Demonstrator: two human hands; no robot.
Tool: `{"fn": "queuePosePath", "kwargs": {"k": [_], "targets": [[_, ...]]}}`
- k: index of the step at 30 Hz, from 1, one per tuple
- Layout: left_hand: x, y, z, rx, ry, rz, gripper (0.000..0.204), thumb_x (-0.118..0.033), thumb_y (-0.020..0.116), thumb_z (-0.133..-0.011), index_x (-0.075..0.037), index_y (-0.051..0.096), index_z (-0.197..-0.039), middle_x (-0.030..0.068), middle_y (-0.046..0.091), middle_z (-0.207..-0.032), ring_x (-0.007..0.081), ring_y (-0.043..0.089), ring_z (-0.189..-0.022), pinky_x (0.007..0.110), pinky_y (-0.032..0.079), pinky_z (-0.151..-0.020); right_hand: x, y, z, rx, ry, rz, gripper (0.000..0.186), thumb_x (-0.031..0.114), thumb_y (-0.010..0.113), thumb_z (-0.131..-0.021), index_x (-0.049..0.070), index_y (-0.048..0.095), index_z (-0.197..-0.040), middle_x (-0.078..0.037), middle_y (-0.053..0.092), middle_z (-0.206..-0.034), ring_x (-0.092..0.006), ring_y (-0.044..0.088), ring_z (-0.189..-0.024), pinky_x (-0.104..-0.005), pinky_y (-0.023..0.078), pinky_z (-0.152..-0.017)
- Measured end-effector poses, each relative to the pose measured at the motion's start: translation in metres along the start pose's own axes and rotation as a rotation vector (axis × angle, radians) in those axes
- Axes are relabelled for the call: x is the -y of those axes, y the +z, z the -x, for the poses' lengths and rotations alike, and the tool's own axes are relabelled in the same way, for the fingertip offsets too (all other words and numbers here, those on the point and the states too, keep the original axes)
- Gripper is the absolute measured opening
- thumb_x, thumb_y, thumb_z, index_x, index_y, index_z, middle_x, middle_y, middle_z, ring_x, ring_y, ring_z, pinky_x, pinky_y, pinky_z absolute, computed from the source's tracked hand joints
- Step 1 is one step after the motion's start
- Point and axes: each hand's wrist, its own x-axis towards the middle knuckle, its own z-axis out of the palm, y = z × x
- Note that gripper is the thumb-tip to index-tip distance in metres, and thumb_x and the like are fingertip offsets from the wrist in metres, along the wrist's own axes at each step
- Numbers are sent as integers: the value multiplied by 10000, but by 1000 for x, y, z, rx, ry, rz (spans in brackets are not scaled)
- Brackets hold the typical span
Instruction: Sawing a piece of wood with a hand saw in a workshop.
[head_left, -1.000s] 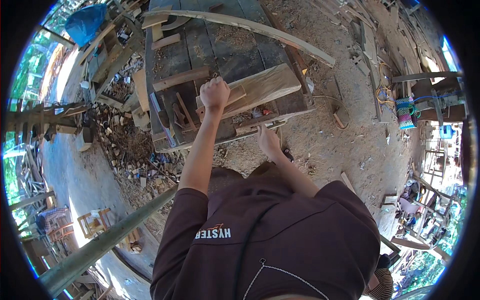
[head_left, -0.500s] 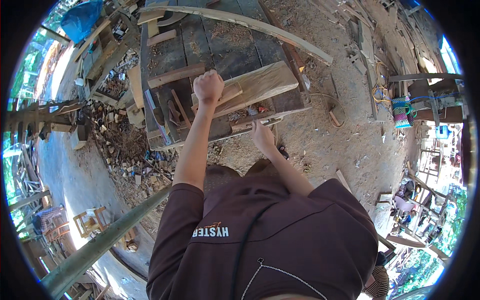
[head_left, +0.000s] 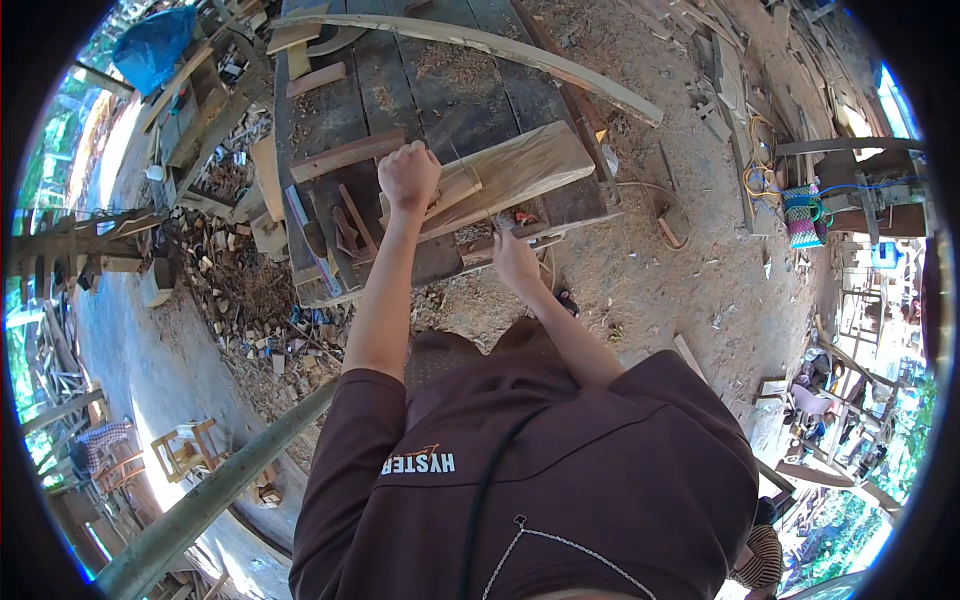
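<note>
"Where is the small pale block [head_left: 461, 187]?"

"On the worktop [head_left: 420, 105], at the left end of the thick beam [head_left: 530, 172]. Whether it sits on the beam or only leans against it can't be told from above."

"And the person's left hand [head_left: 409, 178]?"

"Right over the block's left part, fingers curled into a fist, knuckles up. Whatever is inside the fist is hidden. The straight forearm suggests weight going down through it, perhaps so the block doesn't slide."

"What about the right hand [head_left: 516, 262]?"

"It's at the worktop's near edge, just below the red scraps [head_left: 520, 217]. Its fingers are bent away from view, so nobody can say whether they pinch anything. Being low and to the right, it probably leaves the top of the block to the left hand."

"Which way does the block point?"

"Its long axis runs from the left fist to the right and slightly away from the person, roughly along the beam. Its bare end faces right. The beam reaches farther that way, which likely gives the shorter piece a steady backing."
</note>
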Motion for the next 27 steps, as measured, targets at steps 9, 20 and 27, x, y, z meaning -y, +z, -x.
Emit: {"fn": "queuePosePath", "kwargs": {"k": [9,20,27], "targets": [[2,-5,-5,69,13,14,179,-208,574,-770,-81,646,-667,107,652,-674,270,651,-648,387,513,-623,-13,-2,-2,-16,-53,19,341,314,398,-956,10,549,-973,-264,623,-759,-456,604,-745,-538,477,-682],[-2,-3,-9,92,33,18,201,-212,555,-773,-74,659,-670,113,655,-672,269,654,-652,389,508,-622,3,10,-29,-30,-40,-72,336,280,417,-950,-19,570,-962,-294,616,-834,-473,589,-821,-540,460,-724],[-1,-2,-5,57,-6,21,212,-191,543,-767,-71,666,-642,122,655,-652,265,658,-622,384,509,-602,10,17,-17,-76,-1,-105,342,272,417,-948,-34,568,-971,-292,617,-840,-477,586,-826,-543,455,-739]]}}
